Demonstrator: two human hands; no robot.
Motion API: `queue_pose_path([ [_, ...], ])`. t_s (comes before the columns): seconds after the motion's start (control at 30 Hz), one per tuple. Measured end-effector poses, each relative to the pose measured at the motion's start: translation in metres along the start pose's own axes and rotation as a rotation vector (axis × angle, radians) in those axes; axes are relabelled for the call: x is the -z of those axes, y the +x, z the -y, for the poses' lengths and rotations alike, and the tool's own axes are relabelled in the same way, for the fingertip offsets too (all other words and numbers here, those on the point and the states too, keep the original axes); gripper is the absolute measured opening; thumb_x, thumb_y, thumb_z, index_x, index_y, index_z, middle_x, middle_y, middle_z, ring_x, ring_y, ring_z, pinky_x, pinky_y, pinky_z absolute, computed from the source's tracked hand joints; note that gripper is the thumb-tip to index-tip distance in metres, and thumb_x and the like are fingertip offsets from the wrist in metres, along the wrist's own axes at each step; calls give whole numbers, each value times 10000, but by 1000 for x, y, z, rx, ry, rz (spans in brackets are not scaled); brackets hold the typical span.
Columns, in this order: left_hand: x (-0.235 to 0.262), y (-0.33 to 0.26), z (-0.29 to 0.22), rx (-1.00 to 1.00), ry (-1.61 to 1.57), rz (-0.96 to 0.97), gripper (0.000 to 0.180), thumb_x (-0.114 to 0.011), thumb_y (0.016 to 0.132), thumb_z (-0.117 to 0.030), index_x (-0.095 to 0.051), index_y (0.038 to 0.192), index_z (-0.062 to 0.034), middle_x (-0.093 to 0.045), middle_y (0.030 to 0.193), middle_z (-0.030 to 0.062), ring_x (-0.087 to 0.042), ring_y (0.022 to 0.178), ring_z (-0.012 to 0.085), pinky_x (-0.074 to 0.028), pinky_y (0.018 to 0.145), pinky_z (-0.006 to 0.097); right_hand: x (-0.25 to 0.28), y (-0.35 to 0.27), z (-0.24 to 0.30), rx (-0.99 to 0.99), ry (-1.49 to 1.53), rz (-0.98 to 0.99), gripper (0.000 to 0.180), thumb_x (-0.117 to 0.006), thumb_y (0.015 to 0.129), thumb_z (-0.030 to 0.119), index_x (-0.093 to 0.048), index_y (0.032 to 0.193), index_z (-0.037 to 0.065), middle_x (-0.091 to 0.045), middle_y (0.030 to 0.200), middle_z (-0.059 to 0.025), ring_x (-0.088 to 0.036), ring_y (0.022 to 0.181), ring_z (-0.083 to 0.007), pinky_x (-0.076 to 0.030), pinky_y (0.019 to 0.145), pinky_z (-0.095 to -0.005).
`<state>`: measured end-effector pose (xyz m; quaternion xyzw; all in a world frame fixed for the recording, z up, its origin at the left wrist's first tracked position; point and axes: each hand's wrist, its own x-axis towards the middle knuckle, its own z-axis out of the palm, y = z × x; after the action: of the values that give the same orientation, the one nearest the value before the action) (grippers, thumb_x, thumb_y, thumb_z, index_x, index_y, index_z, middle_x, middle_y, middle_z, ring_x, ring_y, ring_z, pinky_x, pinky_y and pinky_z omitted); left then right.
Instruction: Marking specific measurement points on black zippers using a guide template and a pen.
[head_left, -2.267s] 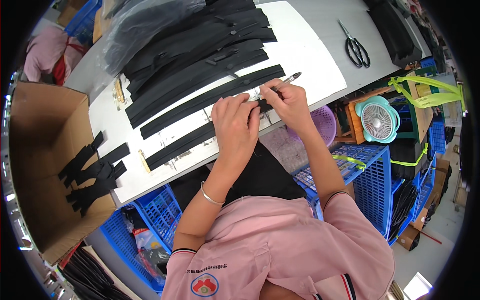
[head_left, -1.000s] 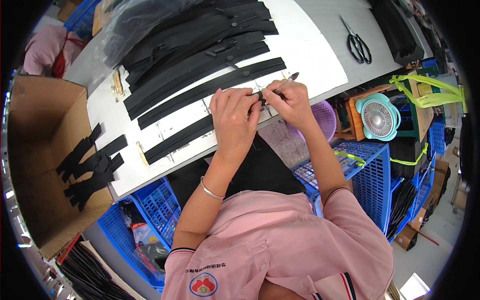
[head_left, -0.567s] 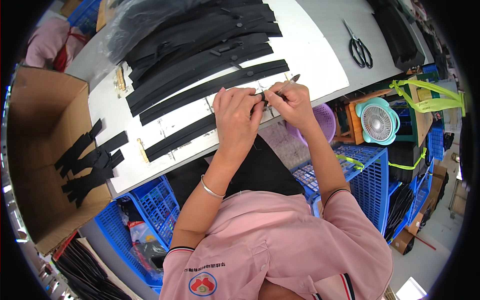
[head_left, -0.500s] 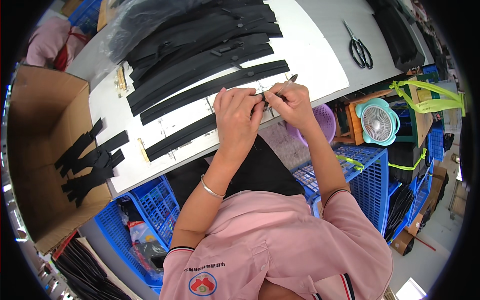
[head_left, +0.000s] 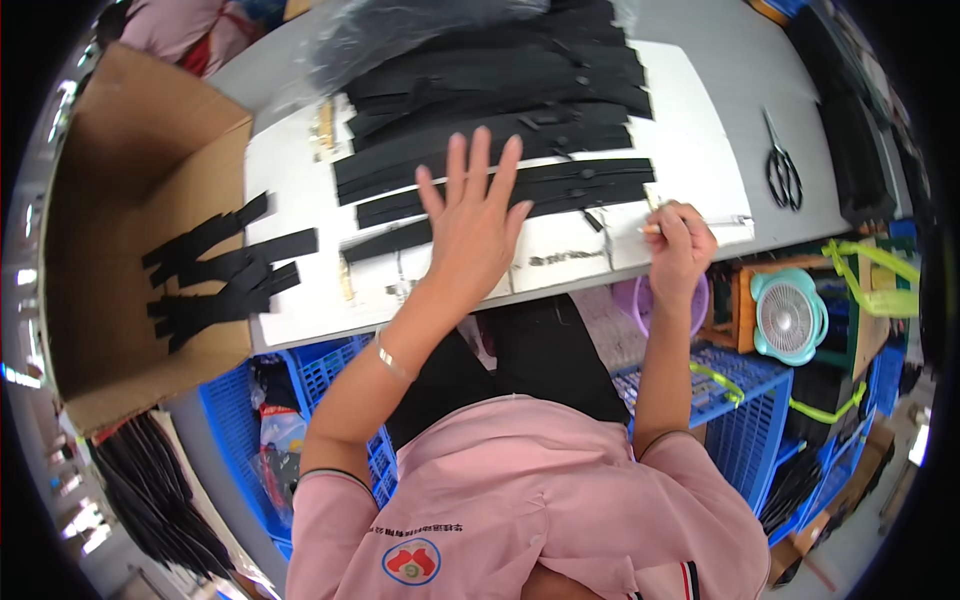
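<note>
My left hand [head_left: 470, 238] lies with fingers spread across a long black strip [head_left: 388, 242], which looks like a zipper, on the white board [head_left: 560, 278]. That hand covers the middle of the strip. Dark marks and lines show on the board along its near side. Toward the board's right end my right hand [head_left: 684, 245] is closed around a pen [head_left: 652, 229], mostly hidden by the fingers. Just beyond the left hand are more black strips [head_left: 490, 95], laid in rows with small dark pieces on them.
At left a cardboard box [head_left: 130, 170] has short black strips [head_left: 225, 275] hanging over its edge. Clear plastic [head_left: 400, 40] covers part of the far rows. Scissors [head_left: 783, 180] lie at right. Below the table edge are a purple basket [head_left: 699, 305], a teal fan [head_left: 788, 315] and blue crates [head_left: 745, 430].
My hands were close together at the near strip's right end. The left hand has flattened onto the strips, now pushed up by the other rows; the right has moved away rightward with the pen.
</note>
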<state>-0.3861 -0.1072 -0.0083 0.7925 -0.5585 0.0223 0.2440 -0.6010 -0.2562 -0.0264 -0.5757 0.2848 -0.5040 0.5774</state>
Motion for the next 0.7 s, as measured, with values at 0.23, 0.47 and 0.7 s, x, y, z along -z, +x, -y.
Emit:
queue_pose_path([
  [0.23, -38, 113, 69, -91, 151, -160, 613, -559, 1063, -310, -343, 1630, -220, -279, 1700, 126, -186, 1585, 363, -76, 1125, 815, 5, -2, 0, -25, -47, 17, 128, -645, 997, 78, -692, 912, -5, -682, 813, -40, -555, 644, -45, -419, 545, -188],
  [0.47, -44, 178, 110, -6, 238, -281, 631, -618, 1017, -322, -405, 1603, -227, -308, 1702, 64, -169, 1597, 354, -11, 1137, 825, 0, 0, -4, -55, -57, 17, 154, -616, 1017, 67, -701, 912, -8, -679, 805, -52, -533, 616, -48, -398, 526, -193],
  [0.7, 1, 103, 86, -114, -143, -117, 656, -680, 974, -311, -463, 1552, -88, -347, 1660, 202, -183, 1593, 363, -30, 1231, 684, 6, 2, -3, -63, -90, -41, 147, -636, 1009, 80, -705, 915, -11, -677, 796, -45, -527, 619, -45, -397, 540, -189],
])
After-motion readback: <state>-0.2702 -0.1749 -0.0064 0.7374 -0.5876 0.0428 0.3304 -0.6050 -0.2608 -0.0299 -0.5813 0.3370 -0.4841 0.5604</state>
